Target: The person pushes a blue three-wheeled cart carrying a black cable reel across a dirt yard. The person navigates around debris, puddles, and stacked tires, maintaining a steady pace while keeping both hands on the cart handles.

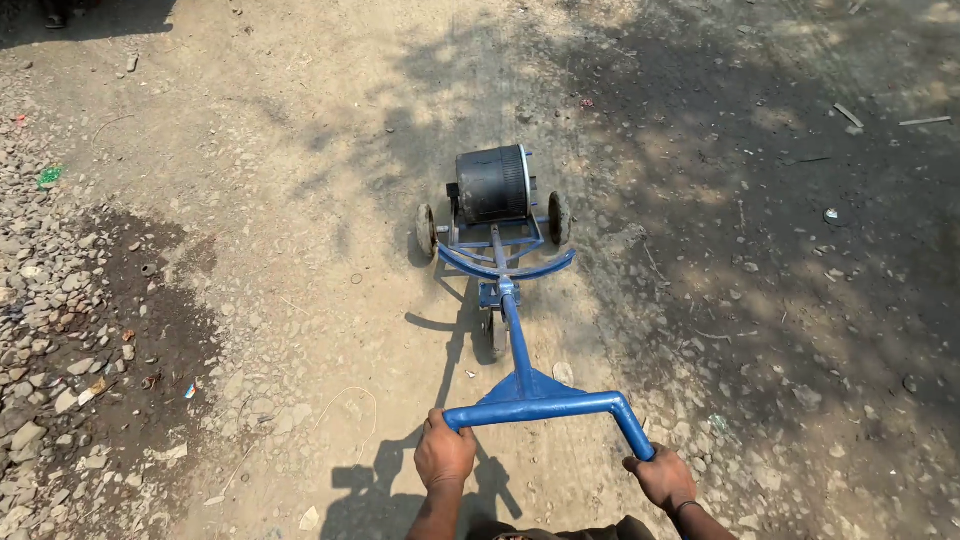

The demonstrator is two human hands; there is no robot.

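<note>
A: so what's going on with the hands here?

B: both are on a blue cart [510,330], down at the near end; the left hand [444,452] has its grip wrapped tight around the left tip of the handle bar [540,408]; the right hand [662,476] is curled shut around the bent-down right end of the same bar, with a dark band on that wrist.

A: and the cart itself, where's it sitting?

B: right in the middle of a dirt road [270,150], running away from the person; a long blue pole goes from the handle up to a curved frame at the far end; a dark drum [492,184] lies on its side on that frame, between a left wheel [426,231] and a right wheel [559,217]; there's a smaller wheel [497,333] under the pole, nearer the person.

A: anything around it?

B: loose stones [40,300] and a dark damp patch [170,330] on the left; leafy shade over the far right side; the person's shadow [400,495] falls on the ground near the left hand.
</note>
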